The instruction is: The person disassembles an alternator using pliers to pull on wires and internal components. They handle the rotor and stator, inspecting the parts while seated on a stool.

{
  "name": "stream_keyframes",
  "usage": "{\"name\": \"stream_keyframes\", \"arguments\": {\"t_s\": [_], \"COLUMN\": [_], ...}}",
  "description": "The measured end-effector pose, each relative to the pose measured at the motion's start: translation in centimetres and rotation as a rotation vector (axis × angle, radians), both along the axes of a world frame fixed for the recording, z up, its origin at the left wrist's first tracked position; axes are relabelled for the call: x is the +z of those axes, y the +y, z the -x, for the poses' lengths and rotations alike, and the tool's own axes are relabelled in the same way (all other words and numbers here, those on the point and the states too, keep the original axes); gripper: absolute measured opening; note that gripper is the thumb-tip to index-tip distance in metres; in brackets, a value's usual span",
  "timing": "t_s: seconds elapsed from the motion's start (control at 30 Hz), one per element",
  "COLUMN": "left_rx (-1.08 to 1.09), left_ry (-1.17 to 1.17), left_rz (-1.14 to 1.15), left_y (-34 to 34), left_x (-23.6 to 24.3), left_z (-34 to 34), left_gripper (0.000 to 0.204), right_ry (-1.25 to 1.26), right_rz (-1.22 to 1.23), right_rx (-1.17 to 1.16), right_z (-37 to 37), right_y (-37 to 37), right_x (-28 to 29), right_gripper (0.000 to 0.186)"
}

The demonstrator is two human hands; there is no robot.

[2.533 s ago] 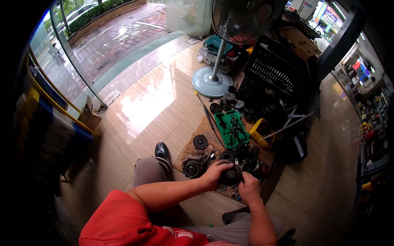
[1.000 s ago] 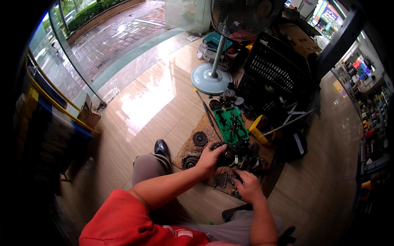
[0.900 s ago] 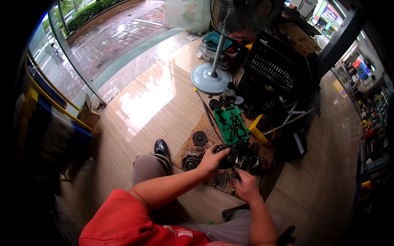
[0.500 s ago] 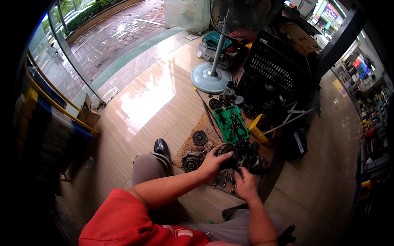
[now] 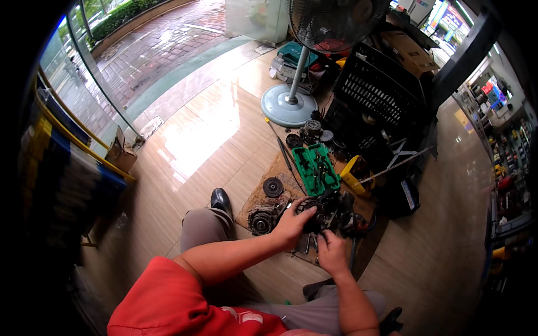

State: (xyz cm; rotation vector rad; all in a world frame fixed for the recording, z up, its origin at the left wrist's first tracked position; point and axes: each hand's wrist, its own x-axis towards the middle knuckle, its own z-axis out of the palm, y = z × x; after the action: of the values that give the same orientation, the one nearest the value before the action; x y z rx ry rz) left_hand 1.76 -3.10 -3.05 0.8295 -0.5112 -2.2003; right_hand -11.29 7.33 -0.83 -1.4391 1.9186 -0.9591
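Note:
My left hand [image 5: 295,222] grips a dark round metal machine part [image 5: 315,214] lying on a brown cardboard sheet [image 5: 268,199] on the floor. My right hand [image 5: 332,253] rests just below and right of that part, fingertips at its lower edge; whether it holds a small tool I cannot tell. A second round housing [image 5: 260,220] sits to the left of my left hand. A small black pulley disc [image 5: 273,186] lies further up the cardboard.
A green tool tray [image 5: 316,168] lies just beyond the parts, a yellow container [image 5: 355,175] to its right. A standing fan [image 5: 290,105] and a black plastic crate [image 5: 374,95] are farther back. My black shoe [image 5: 220,199] is left of the cardboard. Glass doors on the left.
My hands shifted slightly up and right over the cardboard, staying on the dark round part. My right hand moved from beside it to just below it.

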Motion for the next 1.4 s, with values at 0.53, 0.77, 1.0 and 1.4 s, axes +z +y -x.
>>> {"name": "stream_keyframes", "arguments": {"t_s": [0.53, 0.77, 1.0, 1.4], "left_rx": [0.035, 0.108, 0.256, 0.351], "left_ry": [-0.097, -0.002, 0.055, 0.064], "left_rz": [0.101, -0.062, -0.023, -0.015], "left_y": [0.3, -0.9, -2.7, -5.3], "left_x": [-0.2, 1.4, 1.4, 0.8], "left_z": [0.0, -0.2, 0.1, -0.8], "left_gripper": [0.050, 0.050, 0.047, 0.033], "right_ry": [0.057, 0.141, 0.216, 0.208], "right_rz": [-0.018, 0.109, 0.045, -0.034], "right_rx": [0.024, 0.039, -0.012, -0.057], "right_z": [-0.9, -0.4, 0.4, 1.5], "right_y": [-0.2, -0.5, -0.6, -0.4], "right_x": [1.1, 0.6, 0.7, 0.9], "right_gripper": [0.015, 0.016, 0.016, 0.017]}}
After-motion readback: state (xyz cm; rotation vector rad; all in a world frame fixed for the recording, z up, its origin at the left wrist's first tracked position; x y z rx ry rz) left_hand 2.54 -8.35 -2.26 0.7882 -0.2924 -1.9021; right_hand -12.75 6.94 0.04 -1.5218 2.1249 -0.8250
